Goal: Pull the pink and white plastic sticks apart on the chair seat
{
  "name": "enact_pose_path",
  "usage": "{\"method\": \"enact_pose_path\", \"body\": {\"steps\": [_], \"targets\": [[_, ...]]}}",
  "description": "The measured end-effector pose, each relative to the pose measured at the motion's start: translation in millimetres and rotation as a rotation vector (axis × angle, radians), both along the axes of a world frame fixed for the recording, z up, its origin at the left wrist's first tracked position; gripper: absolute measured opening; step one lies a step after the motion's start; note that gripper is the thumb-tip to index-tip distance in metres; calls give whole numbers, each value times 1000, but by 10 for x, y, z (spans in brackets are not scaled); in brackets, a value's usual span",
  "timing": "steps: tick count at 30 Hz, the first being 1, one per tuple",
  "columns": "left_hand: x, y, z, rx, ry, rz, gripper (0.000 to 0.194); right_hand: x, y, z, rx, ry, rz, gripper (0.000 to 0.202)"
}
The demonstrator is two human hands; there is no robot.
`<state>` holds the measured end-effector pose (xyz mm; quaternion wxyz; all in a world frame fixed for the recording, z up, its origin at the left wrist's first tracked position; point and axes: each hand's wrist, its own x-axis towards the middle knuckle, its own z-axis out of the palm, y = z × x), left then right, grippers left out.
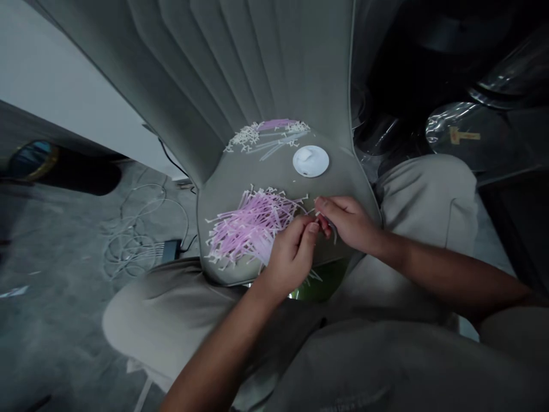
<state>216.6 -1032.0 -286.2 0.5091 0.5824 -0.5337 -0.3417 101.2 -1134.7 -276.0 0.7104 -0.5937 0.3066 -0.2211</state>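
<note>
My left hand (292, 252) is closed in a pinch at the right side of a pile of thin pink tubes (257, 220) with white bent ends. What its fingertips hold is too small to make out. Close beside it, my right hand (349, 220) pinches a thin pale tube (334, 233), part of which sticks out below the fingers. The fingertips of both hands nearly meet over the front right of the grey chair seat (343, 177). Just beyond them is a small white dish (317, 166) with a white lump (305, 155) on it.
At the seat's back lie small white pieces (243, 137), pink tubes (278, 123) and clear tubes (278, 144). The chair backrest (257, 57) rises behind. Coiled cables (132, 246) and a black cylinder (72, 171) are on the left; clear round containers (454, 129) stand right.
</note>
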Motion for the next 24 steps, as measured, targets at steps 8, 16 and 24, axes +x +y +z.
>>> {"method": "enact_pose_path", "body": {"steps": [8,16,24], "targets": [[76,-117,-75,96,-51,86,18,13,-110,-175,39,96,9,52],[52,-220,-310,254,314,197,28,115,-230,-346,80,178,15,55],[61,-226,-422,257,204,94,29,141,-152,-555,158,174,-19,52]]}}
